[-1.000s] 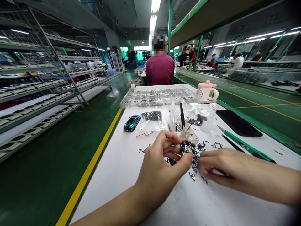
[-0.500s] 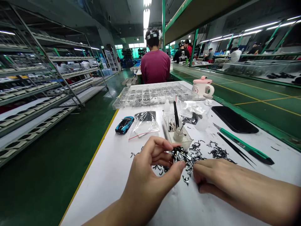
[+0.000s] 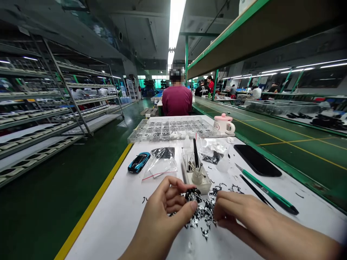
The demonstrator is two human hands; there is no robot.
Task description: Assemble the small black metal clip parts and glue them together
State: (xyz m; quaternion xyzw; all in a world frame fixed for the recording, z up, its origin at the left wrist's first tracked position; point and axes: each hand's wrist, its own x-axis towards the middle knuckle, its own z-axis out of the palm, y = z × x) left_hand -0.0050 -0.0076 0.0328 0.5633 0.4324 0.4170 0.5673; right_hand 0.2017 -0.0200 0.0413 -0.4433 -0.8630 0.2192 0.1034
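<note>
- Left hand (image 3: 168,211): closed, thumb and fingers pinching the near end of a tangled clump of small black-and-silver metal pieces (image 3: 202,213).
- Right hand (image 3: 244,218): half-curled, fingers against the clump's right side; any actual pinch not confirmable from this view.
- Clump position: on the white work table (image 3: 108,224), between both hands, just in front of a clear acrylic stand (image 3: 204,187). Loose dark strands lying around it.
- Handling, as judged: pieces probably very light, thin and somewhat springy; snagging on one another likely, and bending possible under force. Smooth metal may also slip from dry fingertips.
- Recommended hold, as judged: one free end at a time, lifted gently with fingertips, with the rest of the clump steadied; no pulling from the dense middle.
- Surroundings: clear plastic compartment tray (image 3: 135,136) of small dark parts ahead; plastic zip bag (image 3: 159,162) with dark contents at left; pointed black tweezers (image 3: 256,192) and green-handled craft knife (image 3: 267,191) lying at right, well clear of the clump.
- Beyond the table: seated person in a maroon shirt (image 3: 177,101), back to the camera.
</note>
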